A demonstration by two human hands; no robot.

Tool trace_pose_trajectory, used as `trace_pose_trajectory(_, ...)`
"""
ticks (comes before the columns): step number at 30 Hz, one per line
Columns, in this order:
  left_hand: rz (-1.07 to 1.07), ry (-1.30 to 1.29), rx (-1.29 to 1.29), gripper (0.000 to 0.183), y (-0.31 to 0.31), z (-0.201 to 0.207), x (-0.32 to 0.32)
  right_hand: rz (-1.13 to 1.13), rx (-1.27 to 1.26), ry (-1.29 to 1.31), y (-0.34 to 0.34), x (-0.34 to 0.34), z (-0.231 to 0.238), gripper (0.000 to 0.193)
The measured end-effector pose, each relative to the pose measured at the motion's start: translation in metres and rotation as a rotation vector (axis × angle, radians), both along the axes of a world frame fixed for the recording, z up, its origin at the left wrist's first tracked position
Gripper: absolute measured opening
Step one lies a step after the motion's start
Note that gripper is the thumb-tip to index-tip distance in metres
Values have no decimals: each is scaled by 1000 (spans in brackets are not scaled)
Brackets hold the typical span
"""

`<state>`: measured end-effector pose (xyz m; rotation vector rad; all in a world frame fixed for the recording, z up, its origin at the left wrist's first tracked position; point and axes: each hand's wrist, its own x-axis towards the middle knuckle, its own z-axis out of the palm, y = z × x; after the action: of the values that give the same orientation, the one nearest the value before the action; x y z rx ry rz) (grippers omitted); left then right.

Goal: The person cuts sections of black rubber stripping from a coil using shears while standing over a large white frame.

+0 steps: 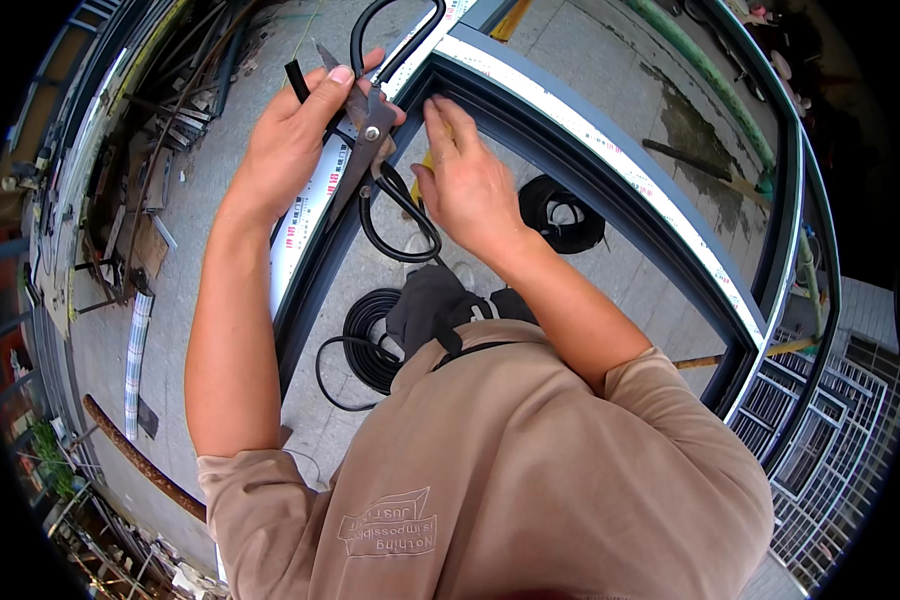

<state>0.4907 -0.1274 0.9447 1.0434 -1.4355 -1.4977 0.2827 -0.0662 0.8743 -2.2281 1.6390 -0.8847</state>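
Note:
My left hand (288, 150) is closed around a pair of scissors (372, 134) with black loop handles, its thumb on the metal near the pivot. A short black strip end (296, 82) sticks up beside that hand. My right hand (475, 190) rests at the inner corner of a dark window frame (610, 150) covered partly in white printed film. Its fingers are stretched out against the black inner channel, close to the scissors' handles. Whether a strip lies under the fingertips is hidden.
Inside the frame's opening, a black coil (562, 215) lies on the grey tiled floor, and another coil (368, 342) sits by my legs. A rusty pipe (140, 455), a wrapped roll (138, 365) and scrap metal lie to the left. Metal grilles (820, 440) stand at right.

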Motion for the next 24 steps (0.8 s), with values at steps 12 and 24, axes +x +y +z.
trace_pose_trajectory(12, -3, 38, 77, 38, 1, 3, 0, -13, -3, 51, 4, 4, 7, 65)
trace_pose_trajectory(24, 7, 1, 31, 39, 0, 1, -1, -75, -4, 49, 11, -7, 8, 66)
